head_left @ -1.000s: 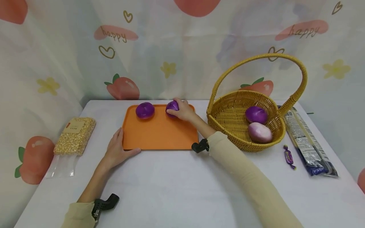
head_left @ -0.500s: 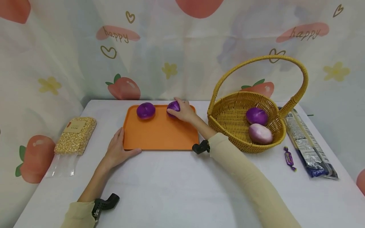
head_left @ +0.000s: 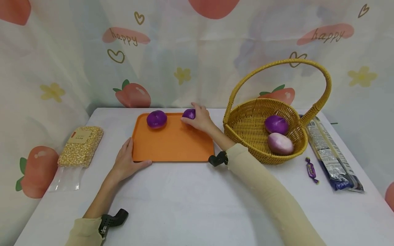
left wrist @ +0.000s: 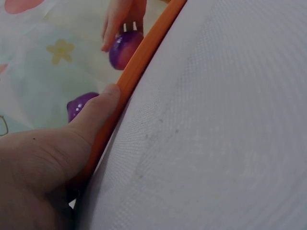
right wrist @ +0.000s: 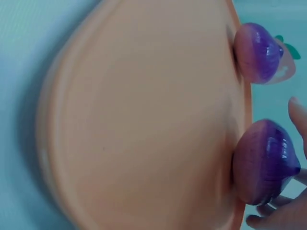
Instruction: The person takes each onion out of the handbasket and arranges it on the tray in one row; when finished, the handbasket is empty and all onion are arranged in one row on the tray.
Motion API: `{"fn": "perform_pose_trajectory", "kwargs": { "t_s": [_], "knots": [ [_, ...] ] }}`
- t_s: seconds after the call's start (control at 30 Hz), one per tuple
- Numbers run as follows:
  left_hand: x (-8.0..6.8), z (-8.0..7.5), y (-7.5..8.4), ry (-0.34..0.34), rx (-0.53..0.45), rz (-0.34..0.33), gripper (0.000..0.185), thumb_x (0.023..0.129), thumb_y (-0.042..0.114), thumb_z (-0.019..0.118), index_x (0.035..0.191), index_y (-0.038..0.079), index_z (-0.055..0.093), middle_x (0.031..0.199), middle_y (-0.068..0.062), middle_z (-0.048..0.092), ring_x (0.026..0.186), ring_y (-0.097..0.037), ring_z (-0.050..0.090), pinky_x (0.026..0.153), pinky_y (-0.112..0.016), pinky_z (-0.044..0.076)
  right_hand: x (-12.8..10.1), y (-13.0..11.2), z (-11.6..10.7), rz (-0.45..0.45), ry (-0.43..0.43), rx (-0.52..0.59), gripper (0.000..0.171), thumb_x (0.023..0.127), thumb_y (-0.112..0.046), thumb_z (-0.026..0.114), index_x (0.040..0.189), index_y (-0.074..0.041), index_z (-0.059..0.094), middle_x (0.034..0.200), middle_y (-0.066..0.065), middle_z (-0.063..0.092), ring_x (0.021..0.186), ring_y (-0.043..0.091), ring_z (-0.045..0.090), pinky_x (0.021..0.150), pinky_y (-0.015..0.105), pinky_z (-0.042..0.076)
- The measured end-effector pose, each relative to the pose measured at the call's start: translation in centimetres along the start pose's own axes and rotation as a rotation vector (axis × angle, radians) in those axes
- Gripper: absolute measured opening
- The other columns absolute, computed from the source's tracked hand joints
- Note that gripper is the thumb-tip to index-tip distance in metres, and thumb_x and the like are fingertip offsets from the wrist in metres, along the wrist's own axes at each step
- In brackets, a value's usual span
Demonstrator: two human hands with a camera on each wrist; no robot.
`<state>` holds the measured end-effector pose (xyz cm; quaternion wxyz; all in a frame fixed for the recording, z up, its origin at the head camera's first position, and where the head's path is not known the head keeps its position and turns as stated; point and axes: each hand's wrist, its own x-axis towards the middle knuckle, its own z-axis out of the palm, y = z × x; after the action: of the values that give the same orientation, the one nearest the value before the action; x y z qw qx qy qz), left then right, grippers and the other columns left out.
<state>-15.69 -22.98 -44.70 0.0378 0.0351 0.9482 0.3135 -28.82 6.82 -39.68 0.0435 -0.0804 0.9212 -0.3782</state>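
An orange tray (head_left: 172, 147) lies on the white table. My left hand (head_left: 127, 162) rests at its near left corner, fingers along the left side and thumb against the front edge; the left wrist view shows that thumb (left wrist: 98, 110) lying straight on the rim. Near the tray's back right, a purple onion (right wrist: 266, 163) sits by my right hand (head_left: 200, 119). In the right wrist view, the fingers are spread around this onion, with the thumb apart from it; contact of the other fingers is unclear. A second purple onion (head_left: 157, 119) sits at the tray's back left.
To the right stands a wicker basket (head_left: 246, 130) with a tall handle, holding a purple onion (head_left: 276, 124) and a paler onion (head_left: 280, 143). Beside it are a wrapped candy (head_left: 311, 170) and a long plastic packet (head_left: 333, 153). A bag of corn kernels (head_left: 81, 146) lies left.
My right hand's fingers have loosened from the onion at the tray's back right, and the hand has shifted slightly right. My left hand has stayed at the tray's corner.
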Motion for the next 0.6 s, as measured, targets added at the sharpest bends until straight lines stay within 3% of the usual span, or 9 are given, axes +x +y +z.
{"fn": "perform_pose_trajectory", "kwargs": {
  "t_s": [0.27,0.6],
  "knots": [
    [0.0,-0.1,-0.1,-0.003,-0.007,-0.005,0.119,0.076,0.052,0.077,0.155,0.002,0.003,0.16,-0.026,0.007,0.146,-0.047,0.015,0.117,-0.063,0.019,-0.8,-1.0,-0.4,-0.095,0.104,0.007,0.078,0.088,-0.049,0.064,0.15,-0.013,0.033,0.153,0.017,0.033,0.143,0.035,0.029,0.117,0.051,0.03],
    [0.0,0.0,-0.2,-0.005,-0.006,-0.006,0.12,0.076,0.053,0.076,0.155,0.001,0.003,0.16,-0.026,0.008,0.146,-0.046,0.015,0.117,-0.063,0.018,-1.6,-1.9,-1.0,-0.166,0.113,0.063,0.073,0.09,-0.048,0.06,0.149,-0.013,0.036,0.154,0.013,0.035,0.144,0.033,0.028,0.118,0.052,0.028]
  ]
}}
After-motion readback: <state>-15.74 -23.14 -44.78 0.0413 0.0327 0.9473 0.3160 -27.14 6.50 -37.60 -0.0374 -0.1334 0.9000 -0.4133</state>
